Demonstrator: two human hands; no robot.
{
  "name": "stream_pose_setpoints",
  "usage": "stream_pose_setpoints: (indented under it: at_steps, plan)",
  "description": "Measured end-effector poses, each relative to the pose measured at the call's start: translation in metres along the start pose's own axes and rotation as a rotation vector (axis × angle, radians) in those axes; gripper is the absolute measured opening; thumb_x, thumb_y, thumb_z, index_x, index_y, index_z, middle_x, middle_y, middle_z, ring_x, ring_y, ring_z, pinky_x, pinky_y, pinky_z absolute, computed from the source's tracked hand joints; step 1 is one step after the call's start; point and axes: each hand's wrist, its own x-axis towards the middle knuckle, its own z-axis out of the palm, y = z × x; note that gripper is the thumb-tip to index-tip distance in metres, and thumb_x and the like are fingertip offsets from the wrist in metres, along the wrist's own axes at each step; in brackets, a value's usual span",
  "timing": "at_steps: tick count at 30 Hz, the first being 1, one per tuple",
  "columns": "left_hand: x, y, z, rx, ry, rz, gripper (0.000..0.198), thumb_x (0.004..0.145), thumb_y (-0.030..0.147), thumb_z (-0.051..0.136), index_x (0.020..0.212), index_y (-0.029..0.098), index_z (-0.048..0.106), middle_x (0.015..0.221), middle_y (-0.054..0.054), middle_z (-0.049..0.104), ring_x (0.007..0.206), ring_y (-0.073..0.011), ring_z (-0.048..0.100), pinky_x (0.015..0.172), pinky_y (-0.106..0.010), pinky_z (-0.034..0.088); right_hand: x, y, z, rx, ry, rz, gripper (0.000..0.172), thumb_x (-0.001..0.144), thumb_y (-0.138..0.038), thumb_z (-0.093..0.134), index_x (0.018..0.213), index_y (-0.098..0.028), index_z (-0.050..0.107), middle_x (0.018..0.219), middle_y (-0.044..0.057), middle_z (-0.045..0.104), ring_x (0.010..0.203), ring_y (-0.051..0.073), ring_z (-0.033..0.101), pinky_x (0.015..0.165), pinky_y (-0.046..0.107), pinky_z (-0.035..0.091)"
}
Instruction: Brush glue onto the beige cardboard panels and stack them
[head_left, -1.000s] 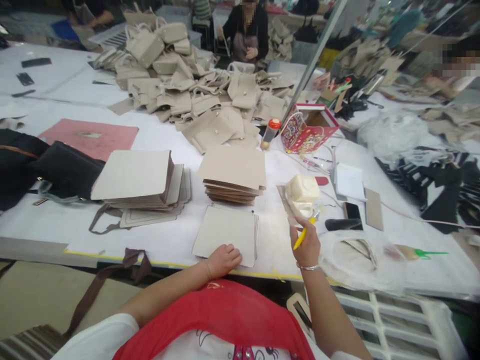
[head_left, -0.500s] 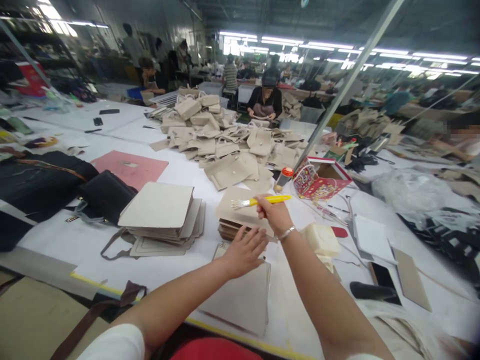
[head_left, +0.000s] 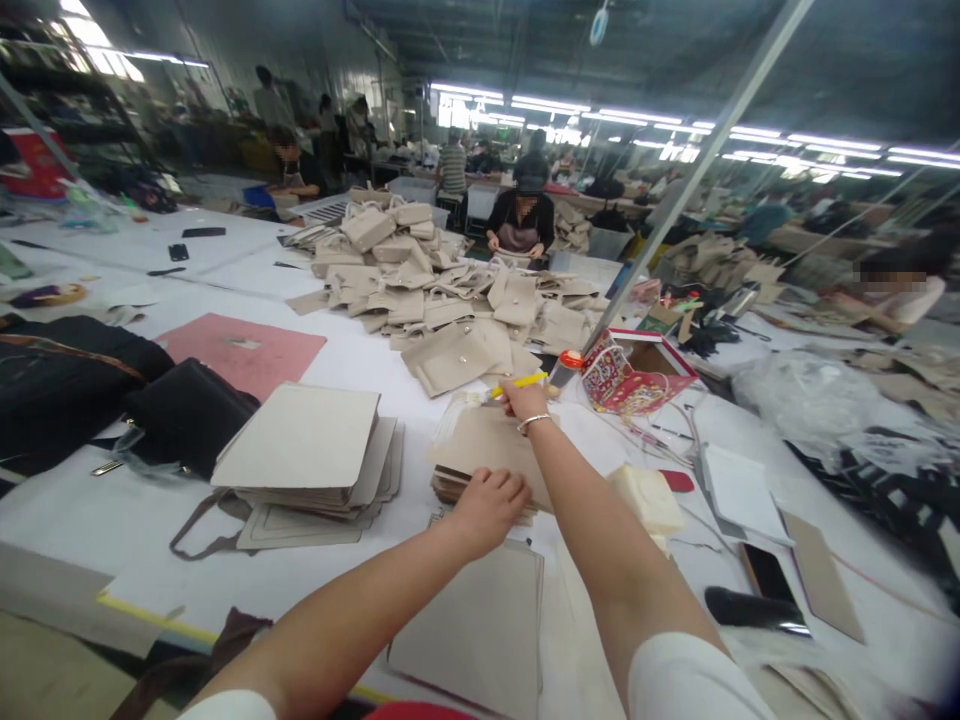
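Note:
My right hand (head_left: 523,401) is stretched out over the far edge of a stack of tan card panels (head_left: 487,455) and grips a yellow-handled brush (head_left: 510,385), its bristles pointing left. My left hand (head_left: 489,506) rests curled on the near edge of the same stack, fingers bent on the top panel. A single beige panel (head_left: 480,625) lies flat on the white table (head_left: 112,520) just below my left hand. A cream block (head_left: 645,497) sits right of my right forearm.
A taller stack of beige panels (head_left: 304,450) stands to the left, beside black bags (head_left: 180,415) and a pink sheet (head_left: 244,350). A heap of beige bag pieces (head_left: 435,290) fills the far table, with a person behind it. A red patterned box (head_left: 634,375), a phone (head_left: 765,575) and papers lie right.
My right hand reached farther out across the tan stack with the brush. My left hand went from spread above the stack to curled on its near edge. The view tilted up.

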Motion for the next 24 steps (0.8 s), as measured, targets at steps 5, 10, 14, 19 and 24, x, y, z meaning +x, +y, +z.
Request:
stream_pose_setpoints:
  at_steps: [5, 10, 14, 19, 24]
  plan:
    - [0.013, -0.016, 0.000, -0.051, -0.028, 0.009, 0.025, 0.085, 0.018, 0.041, 0.108, 0.017, 0.052, 0.109, -0.008, 0.055, 0.091, -0.0209, 0.046, 0.071, -0.033, 0.038, -0.010, 0.022, -0.062, -0.116, 0.104, -0.036, 0.035, 0.078, -0.037, 0.048, 0.073, -0.003, 0.055, 0.044, -0.004, 0.051, 0.035, 0.004, 0.042, 0.038, 0.017, 0.037]
    - [0.021, -0.024, 0.003, -0.093, -0.030, 0.056, 0.018, 0.086, 0.020, 0.042, 0.095, 0.017, 0.057, 0.098, -0.006, 0.058, 0.083, -0.0189, 0.046, 0.071, -0.031, 0.038, -0.044, 0.039, -0.108, -0.278, 0.140, -0.201, 0.029, 0.078, -0.036, 0.053, 0.086, -0.009, 0.062, 0.068, 0.002, 0.064, 0.052, 0.007, 0.053, 0.052, 0.019, 0.043]
    - [0.022, -0.026, -0.001, -0.094, -0.043, 0.027, 0.014, 0.082, 0.026, 0.051, 0.093, 0.020, 0.059, 0.099, -0.004, 0.059, 0.086, -0.0197, 0.048, 0.072, -0.032, 0.038, -0.098, 0.056, -0.108, -0.621, -0.030, -0.542, 0.023, 0.080, -0.034, 0.054, 0.095, -0.020, 0.064, 0.088, 0.004, 0.065, 0.076, 0.013, 0.058, 0.068, 0.023, 0.044]
    - [0.024, -0.031, -0.004, -0.079, -0.056, 0.063, 0.017, 0.080, 0.028, 0.054, 0.091, 0.016, 0.059, 0.096, -0.007, 0.059, 0.086, -0.0190, 0.051, 0.077, -0.032, 0.040, -0.186, 0.069, -0.107, -0.831, -0.140, -0.699, 0.026, 0.087, -0.033, 0.044, 0.104, -0.022, 0.060, 0.076, 0.004, 0.061, 0.068, 0.014, 0.057, 0.063, 0.024, 0.043]
    - [0.023, -0.030, -0.015, -0.001, -0.057, 0.126, 0.013, 0.082, 0.021, 0.047, 0.080, 0.015, 0.059, 0.085, -0.008, 0.058, 0.080, -0.0188, 0.052, 0.071, -0.031, 0.042, -0.244, 0.074, -0.124, -0.473, 0.086, -0.561, 0.023, 0.085, -0.033, 0.048, 0.103, -0.024, 0.059, 0.078, 0.002, 0.064, 0.065, 0.013, 0.060, 0.062, 0.026, 0.049]
